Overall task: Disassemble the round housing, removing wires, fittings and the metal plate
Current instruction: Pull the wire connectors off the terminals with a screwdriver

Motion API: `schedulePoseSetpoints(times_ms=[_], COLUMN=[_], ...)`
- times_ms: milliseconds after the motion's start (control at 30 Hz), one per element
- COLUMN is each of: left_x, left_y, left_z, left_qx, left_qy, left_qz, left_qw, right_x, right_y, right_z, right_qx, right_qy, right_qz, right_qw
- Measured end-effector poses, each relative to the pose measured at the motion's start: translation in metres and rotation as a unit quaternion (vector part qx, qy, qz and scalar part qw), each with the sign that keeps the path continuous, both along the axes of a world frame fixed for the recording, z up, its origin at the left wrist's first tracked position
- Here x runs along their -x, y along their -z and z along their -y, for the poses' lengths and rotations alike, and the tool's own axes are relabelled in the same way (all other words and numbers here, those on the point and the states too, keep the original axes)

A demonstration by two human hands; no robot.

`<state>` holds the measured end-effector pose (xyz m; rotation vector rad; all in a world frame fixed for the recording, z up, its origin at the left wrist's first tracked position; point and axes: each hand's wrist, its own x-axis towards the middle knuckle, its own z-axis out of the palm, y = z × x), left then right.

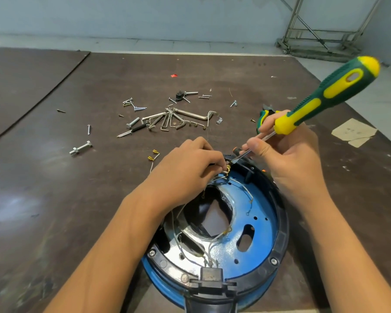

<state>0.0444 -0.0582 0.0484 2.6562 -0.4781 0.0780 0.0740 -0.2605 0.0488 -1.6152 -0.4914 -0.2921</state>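
Note:
The round housing, blue inside with a black rim, lies open side up at the near edge of the table. Thin white wires run across its shiny metal plate. My left hand pinches a white wire with a brass terminal at the housing's far rim. My right hand grips a green and yellow screwdriver low on its handle and along the shaft. The screwdriver's tip touches the fitting at the far rim, right beside my left fingers.
Loose screws, bolts and hex keys lie scattered on the brown table beyond the housing. A large bolt lies to the left. A detached wire with brass terminals rests near my left hand. Green-handled pliers lie behind my right hand.

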Motion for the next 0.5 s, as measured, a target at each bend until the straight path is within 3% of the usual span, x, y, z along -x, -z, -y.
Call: schedulePoseSetpoints(times_ms=[200,267,500], left_x=[-0.002,-0.002,-0.003], left_y=[0.002,0.003,0.004], left_z=[0.0,0.0,-0.001], left_qx=[0.002,0.001,-0.006], left_qy=[0.0,0.002,0.017], left_qz=[0.014,0.017,0.023], left_qw=[1.0,1.0,1.0], right_x=[0.004,0.005,0.004], right_y=[0.002,0.002,0.0], right_z=[0.001,0.001,-0.009], right_qx=[0.027,0.028,0.05], right_qy=[-0.074,-0.091,-0.045], right_qz=[0.079,0.065,0.067], right_qw=[0.994,0.993,0.995])
